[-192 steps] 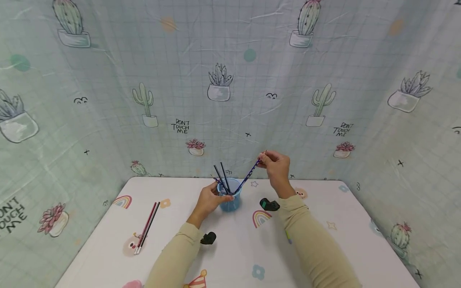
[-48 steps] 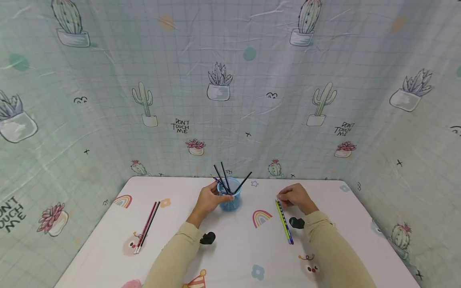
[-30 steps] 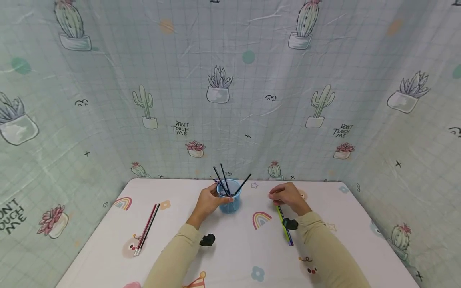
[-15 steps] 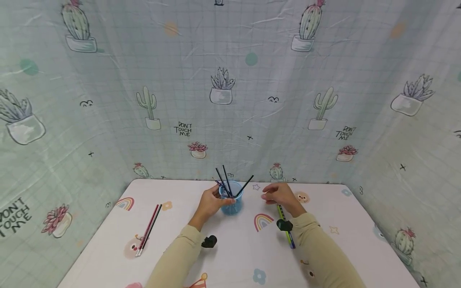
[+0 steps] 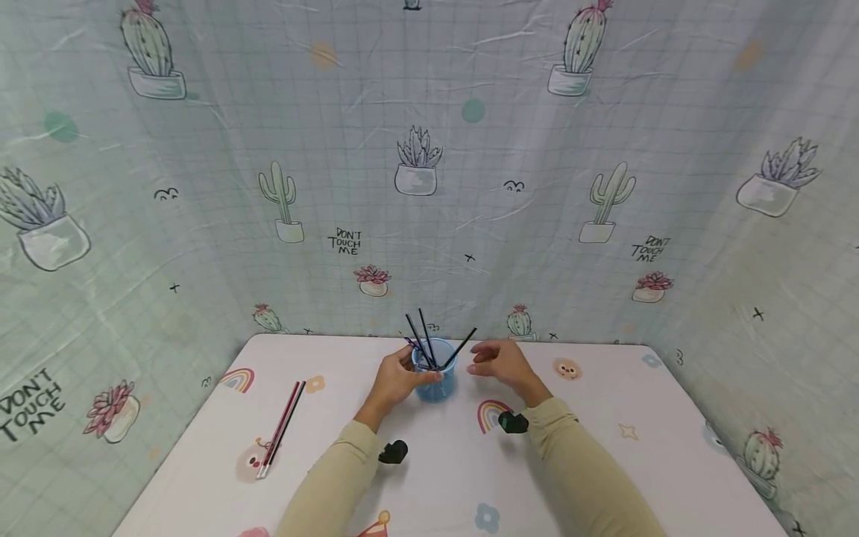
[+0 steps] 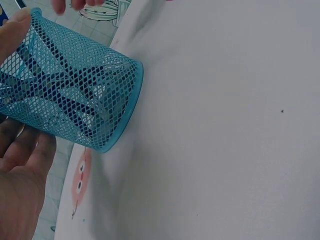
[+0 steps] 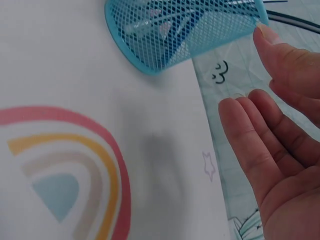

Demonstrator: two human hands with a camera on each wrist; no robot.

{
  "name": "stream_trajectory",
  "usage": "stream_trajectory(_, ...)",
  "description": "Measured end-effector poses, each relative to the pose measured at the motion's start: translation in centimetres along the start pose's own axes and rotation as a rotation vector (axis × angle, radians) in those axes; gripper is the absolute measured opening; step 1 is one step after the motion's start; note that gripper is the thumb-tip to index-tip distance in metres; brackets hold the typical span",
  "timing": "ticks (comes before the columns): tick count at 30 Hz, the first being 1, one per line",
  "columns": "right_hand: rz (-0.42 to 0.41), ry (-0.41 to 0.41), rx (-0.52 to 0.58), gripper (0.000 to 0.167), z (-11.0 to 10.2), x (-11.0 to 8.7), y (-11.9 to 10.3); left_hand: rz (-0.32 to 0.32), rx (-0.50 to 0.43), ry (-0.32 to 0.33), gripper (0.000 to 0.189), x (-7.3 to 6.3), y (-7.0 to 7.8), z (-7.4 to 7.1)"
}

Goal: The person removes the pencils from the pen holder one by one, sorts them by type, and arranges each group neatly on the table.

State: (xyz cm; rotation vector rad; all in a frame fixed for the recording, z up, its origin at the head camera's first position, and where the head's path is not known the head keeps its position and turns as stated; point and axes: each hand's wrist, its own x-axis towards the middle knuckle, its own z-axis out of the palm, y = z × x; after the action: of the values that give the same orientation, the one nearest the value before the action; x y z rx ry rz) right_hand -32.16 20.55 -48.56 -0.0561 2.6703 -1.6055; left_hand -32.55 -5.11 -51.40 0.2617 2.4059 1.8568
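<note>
My left hand (image 5: 392,380) grips a light blue mesh pencil cup (image 5: 436,389) near its rim, thumb in front and fingers behind. Several dark pencils (image 5: 429,339) lean out of the cup in different directions. In the left wrist view the mesh cup (image 6: 90,85) shows pencil shafts through its wall. Just right of the cup, my right hand (image 5: 506,367) holds nothing, its fingers relaxed. The right wrist view has that hand (image 7: 285,145) with thumb and fingers spread, close to the cup's rim (image 7: 262,12).
A red pencil (image 5: 280,421) and a black pencil (image 5: 288,418) lie side by side on the white patterned table (image 5: 443,477), at left. A cactus-print sheet (image 5: 463,224) hangs behind and at both sides. Dark wrist cameras (image 5: 394,451) sit below the hands.
My right hand let go of a blue patterned pencil in the cup, went to the green and blue pencils at right, then moved left towards the cup. Those pencils are now out of sight.
</note>
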Motion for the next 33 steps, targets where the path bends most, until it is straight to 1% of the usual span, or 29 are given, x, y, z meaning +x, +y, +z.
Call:
stream_trajectory(4,-0.049,-0.012,0.006,0.044,1.2,0.2,-0.1,0.006,-0.015,-0.005,0.102,0.0,-0.1,0.1)
stream_trajectory(7,-0.093,-0.029,0.03,0.048,2.0,0.3,-0.1,0.014,-0.029,-0.009,0.101,0.0,-0.1,0.1)
stream_trajectory(11,-0.139,-0.045,0.069,0.053,3.0,0.4,-0.2,0.05,-0.049,-0.019,0.092,0.0,-0.1,0.1)
stream_trajectory(14,-0.151,-0.047,0.111,0.059,3.8,0.5,-0.3,0.069,-0.083,-0.024,0.084,0.0,0.0,0.2)
stream_trajectory(16,-0.146,-0.037,0.133,0.063,4.3,0.5,-0.4,0.07,-0.104,-0.025,0.081,0.0,0.1,0.2)
stream_trajectory(19,-0.142,-0.026,0.153,0.071,5.2,0.5,-0.5,0.069,-0.105,-0.024,0.08,0.0,0.1,0.1)
stream_trajectory(23,-0.153,-0.014,0.147,0.079,6.5,0.6,-0.3,0.073,-0.1,-0.025,0.078,0.1,0.1,0.2)
stream_trajectory(25,-0.16,0.005,0.139,0.081,7.1,0.7,-0.1,0.075,-0.099,-0.024,0.078,0.1,0.1,0.2)
stream_trajectory(29,-0.13,0.072,0.102,0.075,7.9,0.6,0.2,0.08,-0.097,-0.015,0.08,0.2,0.0,0.2)
stream_trajectory(33,-0.099,0.115,0.091,0.064,8.3,0.4,0.1,0.086,-0.097,-0.003,0.082,0.2,-0.3,0.2)
